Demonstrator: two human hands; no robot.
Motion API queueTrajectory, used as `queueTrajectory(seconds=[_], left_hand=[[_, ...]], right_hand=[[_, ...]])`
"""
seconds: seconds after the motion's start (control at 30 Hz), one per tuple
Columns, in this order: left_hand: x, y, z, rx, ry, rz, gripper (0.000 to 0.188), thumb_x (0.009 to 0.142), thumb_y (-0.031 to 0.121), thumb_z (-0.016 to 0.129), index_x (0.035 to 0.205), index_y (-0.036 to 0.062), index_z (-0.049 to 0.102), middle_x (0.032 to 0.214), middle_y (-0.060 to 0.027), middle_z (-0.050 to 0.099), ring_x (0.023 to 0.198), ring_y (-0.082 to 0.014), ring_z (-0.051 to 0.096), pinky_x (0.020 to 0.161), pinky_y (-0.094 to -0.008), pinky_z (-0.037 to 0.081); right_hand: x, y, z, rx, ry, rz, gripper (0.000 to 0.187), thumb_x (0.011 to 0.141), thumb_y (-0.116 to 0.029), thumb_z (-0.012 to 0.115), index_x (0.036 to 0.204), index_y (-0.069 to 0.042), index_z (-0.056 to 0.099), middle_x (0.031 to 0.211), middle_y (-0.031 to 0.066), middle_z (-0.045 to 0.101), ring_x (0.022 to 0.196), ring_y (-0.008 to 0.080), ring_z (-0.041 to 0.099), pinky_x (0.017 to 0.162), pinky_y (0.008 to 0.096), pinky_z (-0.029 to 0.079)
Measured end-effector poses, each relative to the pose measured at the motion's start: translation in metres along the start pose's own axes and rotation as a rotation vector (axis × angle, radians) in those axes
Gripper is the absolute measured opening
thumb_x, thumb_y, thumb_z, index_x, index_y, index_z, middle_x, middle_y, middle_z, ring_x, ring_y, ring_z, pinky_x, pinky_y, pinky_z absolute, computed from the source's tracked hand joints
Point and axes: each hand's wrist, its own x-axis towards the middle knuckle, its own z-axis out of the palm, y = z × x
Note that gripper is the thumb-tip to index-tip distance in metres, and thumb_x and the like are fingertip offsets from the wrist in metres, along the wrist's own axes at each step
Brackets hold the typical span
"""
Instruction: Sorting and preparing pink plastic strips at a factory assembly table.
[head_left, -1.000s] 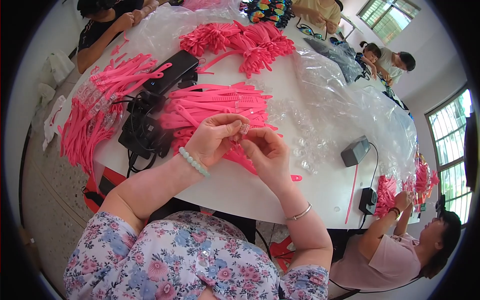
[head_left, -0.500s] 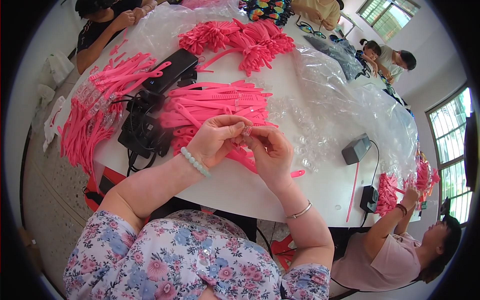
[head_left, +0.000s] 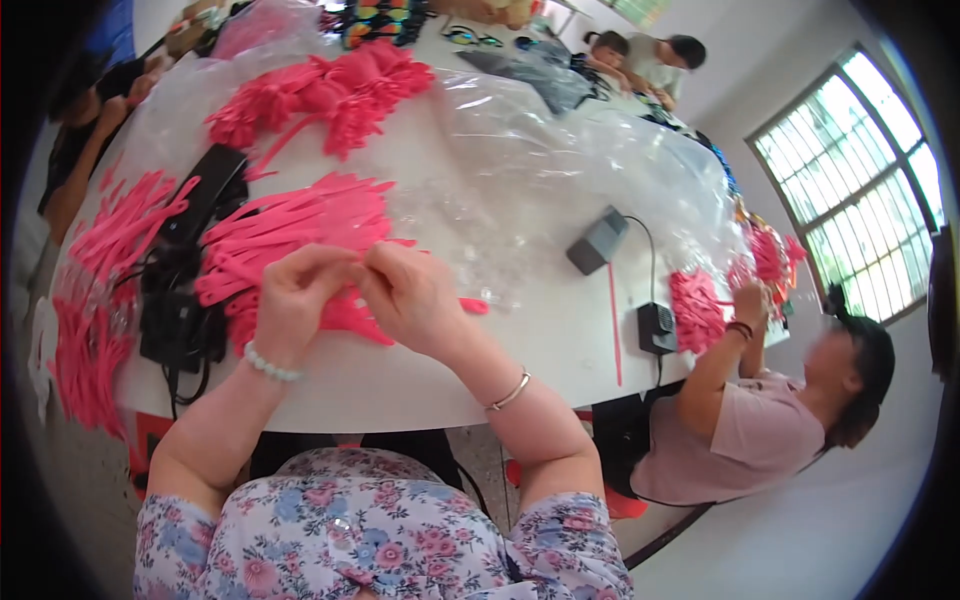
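My left hand (head_left: 303, 292) and my right hand (head_left: 410, 298) meet at the fingertips above the near side of the table, both closed in a pinch. A small clear plastic buckle was visible between them half a second ago; now my fingers hide it. Just beyond and under my hands lies a heap of pink rubber straps (head_left: 310, 215) with toothed ends. One rounded pink strap end (head_left: 474, 306) shows to the right of my right hand; whether it belongs to what I hold, I cannot tell.
Another pink strap bundle (head_left: 85, 330) lies left, beside black adapters and cables (head_left: 180, 310). More straps (head_left: 340, 95) stand behind. Small clear buckles (head_left: 480, 240), a plastic bag (head_left: 600, 150) and a grey box-shaped device (head_left: 598, 240) spread rightward. A co-worker (head_left: 750, 420) sits at right.
The whole view has swung, so the table and heaps appear farther left. My hands stay together over the straps, with the fingers turned so the clear buckle no longer shows.
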Motion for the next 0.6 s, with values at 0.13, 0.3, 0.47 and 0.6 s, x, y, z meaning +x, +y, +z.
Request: queueTrajectory(seconds=[0.13,0.3,0.47,0.6], left_hand=[[0.001,-0.003,0.007,0.134,-0.025,0.184,0.013,0.085,-0.002,0.053,0.091,0.0007,0.065,0.076,-0.0016,0.062,0.062,-0.0076,0.053,0.056,-0.0199,0.044],[0.002,0.0,-0.005,-0.06,-0.044,-0.133,0.01,0.086,0.003,0.055,0.09,0.0016,0.064,0.069,0.0005,0.058,0.056,-0.0047,0.049,0.048,-0.0177,0.036],[0.006,0.008,0.0,-0.124,-0.031,-0.252,0.012,0.086,0.009,0.058,0.09,0.0011,0.066,0.065,0.001,0.057,0.052,-0.0043,0.045,0.046,-0.0188,0.033],[0.007,0.005,-0.003,-0.132,-0.049,-0.281,0.013,0.085,0.01,0.06,0.092,0.0007,0.066,0.065,0.0008,0.058,0.052,-0.0046,0.046,0.047,-0.0186,0.034]], right_hand=[[-0.003,0.001,-0.008,0.086,-0.125,0.099,0.015,0.083,-0.014,0.057,0.076,-0.001,0.054,0.064,0.0149,0.053,0.057,0.0322,0.053,0.052,0.0372,0.042],[-0.004,-0.002,0.0,0.222,-0.062,-0.038,0.007,0.078,-0.003,0.057,0.074,0.0,0.052,0.059,0.0124,0.048,0.05,0.0224,0.05,0.047,0.031,0.039],[-0.011,0.003,-0.004,0.487,-0.071,0.217,0.008,0.081,-0.001,0.057,0.074,0.0,0.055,0.059,0.0015,0.05,0.054,0.0053,0.046,0.045,0.0229,0.037],[-0.008,-0.005,-0.012,0.665,0.008,0.445,0.016,0.087,-0.007,0.053,0.073,-0.001,0.054,0.06,-0.0009,0.051,0.053,0.0035,0.044,0.045,0.0192,0.033]])
